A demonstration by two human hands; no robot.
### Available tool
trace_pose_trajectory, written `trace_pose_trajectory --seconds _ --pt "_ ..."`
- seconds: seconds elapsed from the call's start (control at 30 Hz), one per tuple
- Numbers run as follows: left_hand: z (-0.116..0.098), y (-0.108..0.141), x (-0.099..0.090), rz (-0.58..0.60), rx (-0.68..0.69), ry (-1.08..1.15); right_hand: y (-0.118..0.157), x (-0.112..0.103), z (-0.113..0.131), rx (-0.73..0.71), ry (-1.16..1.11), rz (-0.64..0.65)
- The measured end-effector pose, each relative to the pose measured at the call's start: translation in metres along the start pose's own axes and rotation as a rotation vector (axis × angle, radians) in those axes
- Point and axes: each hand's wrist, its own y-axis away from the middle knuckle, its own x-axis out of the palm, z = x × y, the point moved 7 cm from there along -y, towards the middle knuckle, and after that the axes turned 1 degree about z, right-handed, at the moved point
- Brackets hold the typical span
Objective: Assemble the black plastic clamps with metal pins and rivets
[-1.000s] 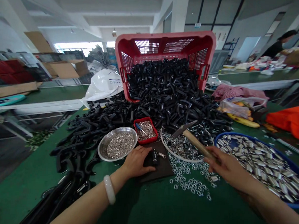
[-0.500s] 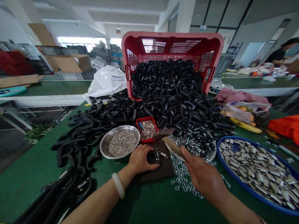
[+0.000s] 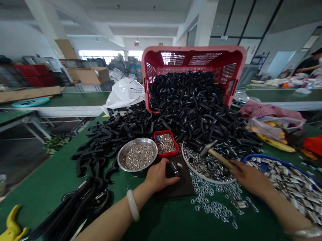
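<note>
My left hand [image 3: 158, 176] holds a small black part [image 3: 174, 168] between thumb and fingers, down on a dark flat plate [image 3: 183, 189]. A short bright metal end shows at the part's right side. In my right hand [image 3: 250, 177] is a hammer [image 3: 221, 160], gripped by its wooden handle. The hammer head hangs over a round white-rimmed tray [image 3: 209, 179] of metal bits, right of the plate and apart from the black part. Left of the plate stand a steel bowl [image 3: 119, 165] of small metal pins and a red box [image 3: 175, 154] with more pins.
A tilted red crate [image 3: 193, 50] spills a heap of black parts [image 3: 188, 97] across the back. Small metal links [image 3: 215, 210] lie scattered at the front. A blue tray [image 3: 246, 159] of metal sleeves is at right, long black handles [image 3: 66, 212] at left. Another person [image 3: 310, 65] is far right.
My right hand has swung the hammer away from the plate to the right, over the tray. The spring-like piece by the black part no longer shows. The view has shifted slightly.
</note>
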Motion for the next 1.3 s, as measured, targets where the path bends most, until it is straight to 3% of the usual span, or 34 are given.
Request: trace_pose_trajectory --seconds 0.07,0.13,0.17,0.23,0.27,0.33,0.4,0.47,0.5,0.57,0.63,0.73,0.8,0.9,1.0,1.1,1.17,1.2,1.3 --pt "-0.002 0.003 -0.009 -0.073 -0.068 0.131 -0.001 -0.013 0.011 0.000 -0.020 -0.200" --pt "-0.010 0.006 -0.019 -0.175 -0.087 0.225 0.002 -0.012 0.047 -0.026 -0.281 -0.240" --pt "-0.016 0.008 -0.022 -0.213 -0.084 0.245 0.002 -0.001 0.071 -0.019 -0.490 -0.137" --pt "-0.030 0.013 -0.022 -0.246 -0.066 0.224 0.007 0.033 0.132 0.012 -0.991 0.241" --pt "-0.036 0.015 -0.022 -0.246 -0.046 0.186 0.008 0.045 0.157 0.078 -1.212 0.335" --pt "-0.045 0.018 -0.021 -0.227 0.027 0.087 0.004 0.061 0.184 0.245 -1.559 0.263" --pt "-0.040 0.017 -0.029 -0.209 0.095 -0.004 -0.001 0.080 0.193 0.417 -1.730 0.191" --pt "-0.010 0.007 -0.051 -0.226 0.051 -0.077 -0.003 0.097 0.193 0.532 -1.779 0.195" --pt "0.017 0.000 -0.069 -0.280 -0.067 -0.112 -0.003 0.103 0.193 0.548 -1.779 0.209" --pt "0.074 -0.015 -0.106 -0.374 -0.312 -0.195 -0.002 0.108 0.194 0.485 -1.751 0.231" --pt "0.122 -0.033 -0.129 -0.368 -0.454 -0.255 -0.001 0.107 0.198 0.375 -1.679 0.257" --pt "0.166 -0.061 -0.128 -0.308 -0.512 -0.092 0.001 0.109 0.202 0.310 -1.580 0.291" --pt "0.179 -0.072 -0.115 -0.307 -0.540 -0.003 0.001 0.111 0.202 0.301 -1.561 0.307" --pt "0.187 -0.076 -0.108 -0.403 -0.570 0.036 0.000 0.113 0.199 0.277 -1.568 0.306" --pt "0.192 -0.067 -0.129 -0.549 -0.596 0.044 -0.001 0.113 0.199 0.269 -1.576 0.302" --pt "0.179 -0.050 -0.174 -0.738 -0.554 -0.021 -0.002 0.113 0.199 0.295 -1.581 0.297" --pt "0.152 -0.035 -0.205 -0.921 -0.416 -0.060 -0.003 0.112 0.198 0.318 -1.583 0.277" --pt "0.136 -0.029 -0.213 -0.955 -0.355 -0.054 -0.004 0.110 0.196 0.321 -1.574 0.258" --pt "0.081 -0.013 -0.215 -0.984 -0.094 0.059 -0.008 0.098 0.190 0.305 -1.488 0.184"
